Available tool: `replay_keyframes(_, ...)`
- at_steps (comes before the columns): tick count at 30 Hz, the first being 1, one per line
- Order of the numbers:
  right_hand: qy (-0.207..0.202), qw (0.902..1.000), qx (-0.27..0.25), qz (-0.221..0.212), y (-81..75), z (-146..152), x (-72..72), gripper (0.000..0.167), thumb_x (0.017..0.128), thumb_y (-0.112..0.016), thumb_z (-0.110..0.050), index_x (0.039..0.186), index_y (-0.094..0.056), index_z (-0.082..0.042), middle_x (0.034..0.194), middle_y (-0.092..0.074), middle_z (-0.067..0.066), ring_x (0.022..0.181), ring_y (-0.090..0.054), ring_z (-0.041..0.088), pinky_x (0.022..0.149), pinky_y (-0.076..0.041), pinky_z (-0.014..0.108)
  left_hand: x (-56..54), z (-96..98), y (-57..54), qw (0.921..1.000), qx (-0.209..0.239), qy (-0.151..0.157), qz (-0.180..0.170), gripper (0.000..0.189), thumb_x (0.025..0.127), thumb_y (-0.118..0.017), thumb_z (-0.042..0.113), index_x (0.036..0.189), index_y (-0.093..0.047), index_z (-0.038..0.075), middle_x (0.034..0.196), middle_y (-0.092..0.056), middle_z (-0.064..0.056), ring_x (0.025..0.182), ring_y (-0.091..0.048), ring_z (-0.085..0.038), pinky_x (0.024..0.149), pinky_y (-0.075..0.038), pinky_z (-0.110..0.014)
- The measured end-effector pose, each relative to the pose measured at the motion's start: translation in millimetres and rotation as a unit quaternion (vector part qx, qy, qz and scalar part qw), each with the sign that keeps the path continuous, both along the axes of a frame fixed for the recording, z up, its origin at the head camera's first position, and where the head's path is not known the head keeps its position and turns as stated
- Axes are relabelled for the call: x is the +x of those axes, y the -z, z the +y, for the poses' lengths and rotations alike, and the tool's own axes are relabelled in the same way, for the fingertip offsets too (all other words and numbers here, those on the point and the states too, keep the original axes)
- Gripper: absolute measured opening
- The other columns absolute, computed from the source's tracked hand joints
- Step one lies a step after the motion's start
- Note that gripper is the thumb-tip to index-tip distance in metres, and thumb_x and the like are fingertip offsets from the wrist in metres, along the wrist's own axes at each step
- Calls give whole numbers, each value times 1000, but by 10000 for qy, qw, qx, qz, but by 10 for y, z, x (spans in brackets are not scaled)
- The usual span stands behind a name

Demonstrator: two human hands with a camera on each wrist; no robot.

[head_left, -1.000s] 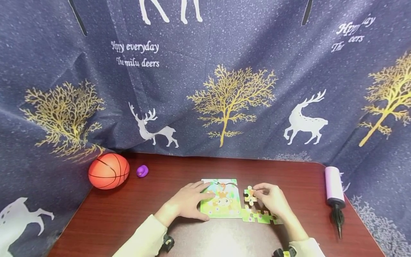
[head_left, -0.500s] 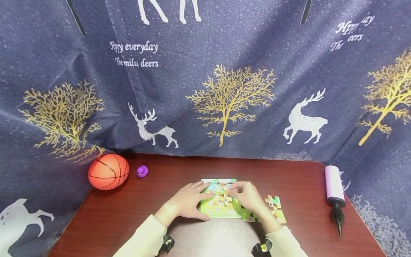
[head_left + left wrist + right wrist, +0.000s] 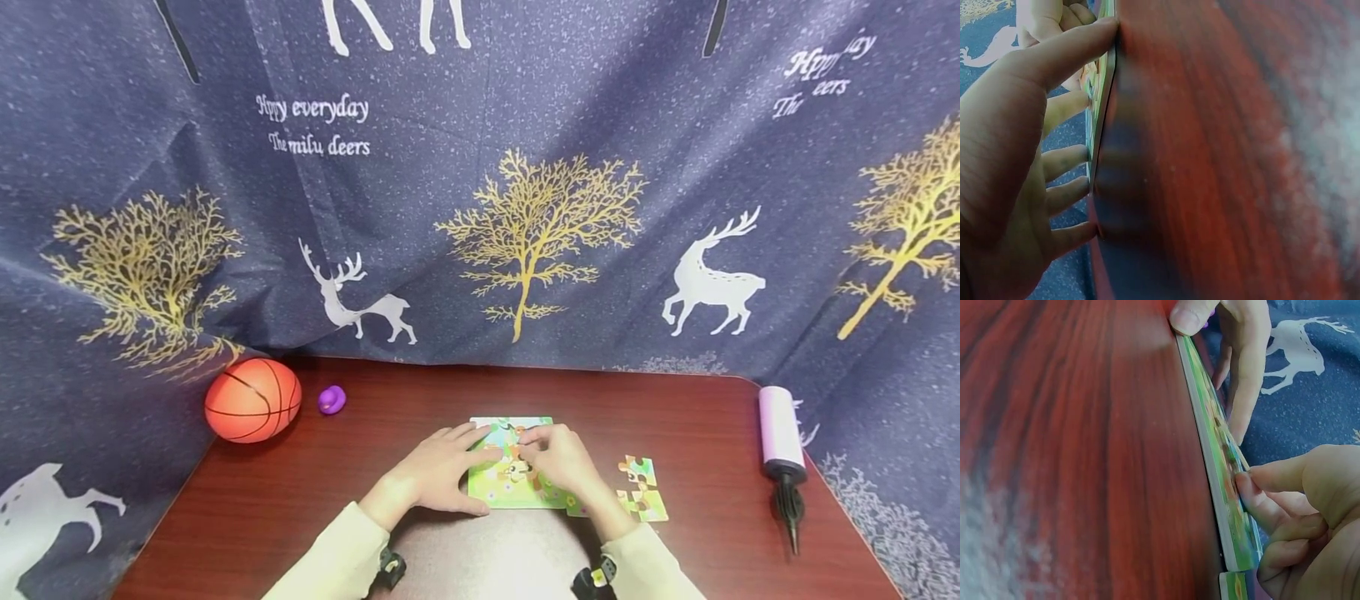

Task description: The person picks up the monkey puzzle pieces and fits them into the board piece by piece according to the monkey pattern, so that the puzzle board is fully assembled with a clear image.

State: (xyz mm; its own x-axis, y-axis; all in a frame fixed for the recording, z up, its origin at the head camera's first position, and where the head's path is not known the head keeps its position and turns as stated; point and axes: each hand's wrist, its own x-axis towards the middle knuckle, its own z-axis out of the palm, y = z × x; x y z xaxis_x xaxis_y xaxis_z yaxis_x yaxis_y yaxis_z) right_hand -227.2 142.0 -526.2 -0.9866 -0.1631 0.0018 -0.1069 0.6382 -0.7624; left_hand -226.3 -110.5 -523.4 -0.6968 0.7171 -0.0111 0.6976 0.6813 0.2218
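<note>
Here, in the head view, loose pieces [image 3: 655, 505] lie right of the puzzle board [image 3: 525, 502] on the worktop [image 3: 390, 396]. Left wrist view: the left hand [image 3: 1010, 150] touches the board, fingers spread. Right wrist view: the right hand [image 3: 1316, 519] pinches a puzzle piece [image 3: 1243, 460] at its surface.

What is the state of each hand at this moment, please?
Left hand: open, resting at the left side of the puzzle board.
Right hand: closed, pinching what looks like a puzzle piece at the board.
</note>
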Motion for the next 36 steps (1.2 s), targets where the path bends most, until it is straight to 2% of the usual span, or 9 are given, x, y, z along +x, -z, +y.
replay_keyframes(4, 48, 9995, 223, 196, -9, -15, 10, 9, 90, -80, -19, 98, -81, -17, 84, -75, -5, 66, -66, 8, 73, -55, 38, -4, 7, 5, 10000, -50, -15, 24, 83, 83, -70, 73, 155, -50, 37, 167, -33, -5, 153, -30, -33, 117, -32, -58)
replay_keyframes(13, 7, 9965, 713, 429, -48, -33, 23, 8, 89, -82, -23, 96, -82, -20, 86, -74, -6, 80, -68, 15, 72, -55, 42, 4, 11, 3, 9999, -114, -57, 35, 84, 82, -71, 72, 155, -49, 39, 167, -33, -4, 153, -30, -33, 118, -31, -56)
replay_keyframes(18, -46, 9956, 826, 447, -28, -22, 11, 7, 89, -82, -25, 95, -81, -21, 83, -72, -9, 75, -65, 10, 68, -53, 39, 10, 12, -2, 9999, -134, -38, 52, 84, 82, -71, 72, 155, -50, 38, 167, -33, -4, 153, -30, -32, 118, -32, -55)
replay_keyframes(23, -317, 9957, 723, 483, 3, -1, 8, 10, 89, -81, -24, 98, -80, -19, 76, -66, -12, 65, -58, 7, 61, -49, 33, 11, 16, 2, 9999, -131, -7, 47, 83, 83, -71, 71, 155, -50, 36, 166, -35, -5, 153, -29, -34, 118, -31, -56)
replay_keyframes(27, -471, 9959, 640, 442, 24, 19, 13, 16, 87, -82, -25, 101, -78, -18, 73, -62, -14, 59, -54, 6, 57, -45, 28, 24, 26, 10, 9998, -156, 98, 99, 82, 86, -69, 69, 156, -49, 33, 165, -36, -2, 152, -28, -38, 117, -32, -59)
replay_keyframes(31, -506, 9965, 548, 383, 26, 27, 16, 19, 85, -84, -25, 101, -77, -17, 72, -61, -13, 57, -54, 6, 56, -44, 28, 56, 41, 28, 9992, -189, 246, 247, 80, 90, -67, 66, 158, -48, 29, 164, -38, 2, 151, -29, -42, 116, -32, -62)
replay_keyframes(36, -445, 9974, 467, 316, 17, 24, 21, 20, 84, -84, -23, 101, -77, -16, 71, -61, -12, 57, -54, 7, 56, -44, 28, 110, 57, 23, 9971, -188, 492, 542, 72, 94, -66, 58, 156, -50, 24, 162, -41, 3, 148, -37, -37, 116, -33, -60)
